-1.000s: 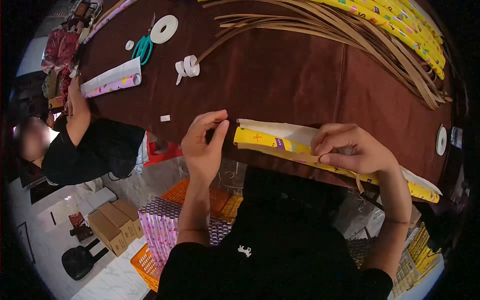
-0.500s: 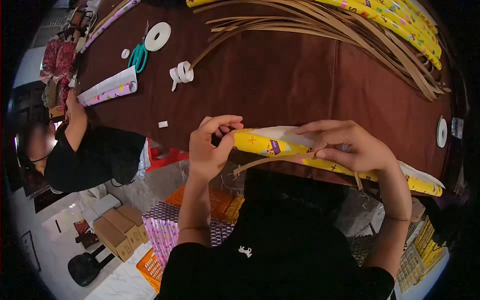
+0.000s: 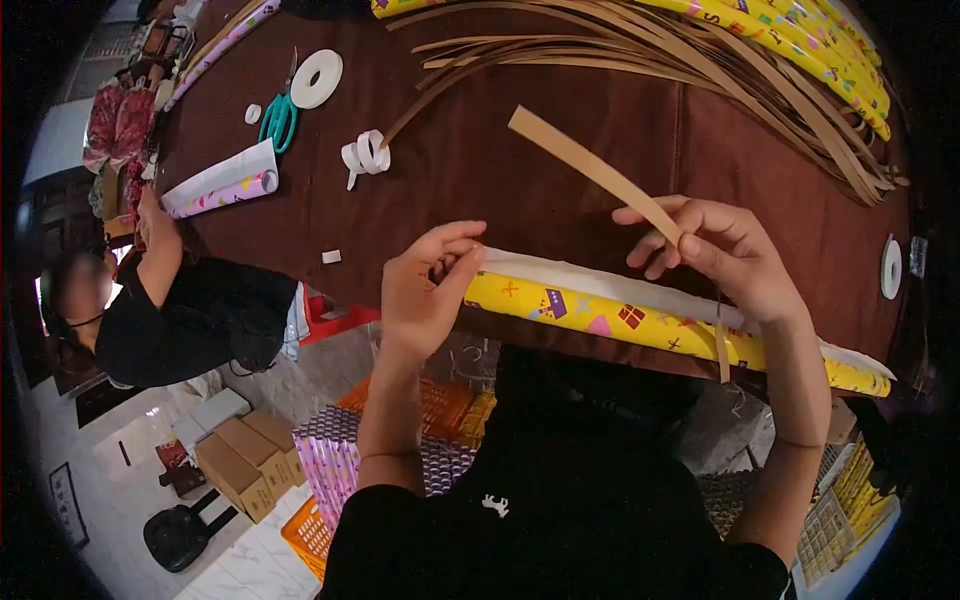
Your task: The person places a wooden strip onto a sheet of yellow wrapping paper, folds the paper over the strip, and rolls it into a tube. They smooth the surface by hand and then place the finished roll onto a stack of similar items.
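strip [image 3: 590,177] swung upward, partly hidden by right hand [image 3: 738,255]

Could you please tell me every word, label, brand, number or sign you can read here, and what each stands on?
"S", the only letter I can make out, on the stacked yellow rolls.
Cardboard boxes: print too small.
Dark-edged panel: marks too blurred.

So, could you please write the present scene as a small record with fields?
right hand: pinches a flat brown strip, raised
left hand: at the left end of the yellow patterned roll; grip unclear
surface: dark brown cover
upper left: teal-handled scissors beside a white ring-shaped roll
upper right: loose brown strips
far left: another person, black top
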Demonstrator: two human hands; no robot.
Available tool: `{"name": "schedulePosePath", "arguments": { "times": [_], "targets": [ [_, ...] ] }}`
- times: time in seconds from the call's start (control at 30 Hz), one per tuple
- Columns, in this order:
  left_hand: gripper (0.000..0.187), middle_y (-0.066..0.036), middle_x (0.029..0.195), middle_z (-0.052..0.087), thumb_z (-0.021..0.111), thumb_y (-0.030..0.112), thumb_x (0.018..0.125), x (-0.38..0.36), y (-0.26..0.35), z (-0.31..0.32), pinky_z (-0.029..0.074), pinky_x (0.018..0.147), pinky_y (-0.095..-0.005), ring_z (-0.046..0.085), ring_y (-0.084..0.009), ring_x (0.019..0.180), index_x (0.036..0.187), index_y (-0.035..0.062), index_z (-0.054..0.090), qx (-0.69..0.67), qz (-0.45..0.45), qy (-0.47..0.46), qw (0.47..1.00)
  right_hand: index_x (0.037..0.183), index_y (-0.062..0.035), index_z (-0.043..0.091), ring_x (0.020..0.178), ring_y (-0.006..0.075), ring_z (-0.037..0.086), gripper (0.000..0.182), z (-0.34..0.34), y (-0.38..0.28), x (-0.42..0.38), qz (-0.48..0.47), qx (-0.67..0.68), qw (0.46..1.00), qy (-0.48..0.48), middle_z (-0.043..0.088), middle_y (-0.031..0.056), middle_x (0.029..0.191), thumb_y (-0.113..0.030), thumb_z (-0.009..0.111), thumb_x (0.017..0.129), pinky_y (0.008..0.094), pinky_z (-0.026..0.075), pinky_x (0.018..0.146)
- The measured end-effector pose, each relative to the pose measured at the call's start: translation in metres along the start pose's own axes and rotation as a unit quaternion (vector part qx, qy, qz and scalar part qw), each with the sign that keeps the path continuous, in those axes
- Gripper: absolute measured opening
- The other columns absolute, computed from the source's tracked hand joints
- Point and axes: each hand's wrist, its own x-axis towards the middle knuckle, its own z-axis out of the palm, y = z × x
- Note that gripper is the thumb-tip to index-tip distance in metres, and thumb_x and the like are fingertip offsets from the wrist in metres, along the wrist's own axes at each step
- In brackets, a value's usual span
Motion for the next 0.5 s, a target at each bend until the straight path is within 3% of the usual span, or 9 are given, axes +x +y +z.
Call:
{"name": "schedulePosePath", "arguments": {
  "times": [0.07,0.1,0.17,0.2,0.23,0.3,0.4,0.5],
  "targets": [
    [0.029,-0.005,0.095,0.069,0.065,0.002,0.087,0.006,0.002,0.003,0.044,0.066,-0.019,0.055,-0.0042,0.074,0.116,-0.0012,0.062,0.0,-0.02,0.042,0.999,0.087,0.0004,0.062,0.099,0.0199,0.062,0.019,-0.004,0.002,-0.004,-0.091,-0.063,0.994,-0.016,0.063,0.017,0.113,-0.016,0.057,0.095,0.0326,0.049,0.085],
    [0.029,-0.003,0.091,0.067,0.066,0.003,0.086,0.009,0.002,0.003,0.043,0.064,-0.0189,0.052,-0.004,0.071,0.115,-0.0004,0.063,0.043,-0.001,0.049,0.998,0.087,-0.0022,0.064,0.095,0.0249,0.062,0.017,-0.008,-0.004,-0.007,-0.131,-0.207,0.968,-0.062,0.064,0.016,0.111,-0.018,0.06,0.092,0.0375,0.048,0.084],
    [0.022,0.001,0.08,0.061,0.069,0.005,0.085,0.012,0.0,0.004,0.039,0.059,-0.0199,0.044,-0.0052,0.065,0.106,0.0016,0.067,0.095,0.074,0.074,0.99,0.082,-0.0026,0.063,0.087,0.0291,0.061,0.021,0.003,-0.001,-0.003,-0.255,-0.367,0.887,-0.112,0.067,0.0174,0.099,-0.022,0.059,0.09,0.04,0.047,0.076],
    [0.022,0.001,0.08,0.061,0.069,0.005,0.085,0.013,-0.001,0.004,0.039,0.059,-0.0199,0.044,-0.0052,0.065,0.106,0.0016,0.067,0.094,0.072,0.075,0.99,0.082,-0.0045,0.063,0.09,0.0292,0.06,0.014,0.01,-0.009,-0.004,-0.25,-0.477,0.831,-0.139,0.067,0.0136,0.105,-0.018,0.066,0.081,0.0397,0.046,0.077],
    [0.019,0.001,0.079,0.059,0.069,0.005,0.084,0.013,-0.001,0.003,0.039,0.058,-0.0204,0.043,-0.0057,0.064,0.103,0.0021,0.068,0.129,0.077,0.08,0.985,0.082,-0.0045,0.063,0.09,0.0292,0.06,0.014,0.015,-0.005,-0.006,-0.249,-0.476,0.831,-0.141,0.067,0.0136,0.105,-0.018,0.066,0.081,0.0397,0.046,0.077],
    [0.016,0.001,0.079,0.058,0.07,0.005,0.083,0.014,0.0,0.004,0.038,0.058,-0.021,0.043,-0.0062,0.064,0.099,0.0025,0.069,0.164,0.081,0.084,0.98,0.085,-0.0073,0.063,0.094,0.027,0.06,0.013,0.021,0.006,-0.008,-0.264,-0.599,0.743,-0.14,0.065,0.0109,0.111,-0.016,0.069,0.077,0.0379,0.045,0.077],
    [0.012,0.0,0.078,0.059,0.071,0.006,0.082,0.017,0.004,0.01,0.039,0.058,-0.0214,0.045,-0.0072,0.064,0.093,0.0035,0.07,0.2,0.085,0.104,0.971,0.094,-0.0091,0.065,0.099,0.0264,0.058,0.02,0.022,0.011,-0.006,-0.275,-0.648,0.699,-0.127,0.064,0.01,0.109,-0.017,0.064,0.075,0.0352,0.045,0.081],
    [0.012,-0.002,0.078,0.06,0.071,0.007,0.081,0.019,0.004,0.013,0.04,0.058,-0.0221,0.047,-0.0079,0.065,0.092,0.004,0.07,0.206,0.096,0.114,0.967,0.096,-0.0115,0.064,0.103,0.0272,0.057,0.022,0.02,0.015,-0.006,-0.26,-0.658,0.697,-0.121,0.063,0.0104,0.112,-0.019,0.064,0.075,0.0376,0.043,0.087]
  ]
}}
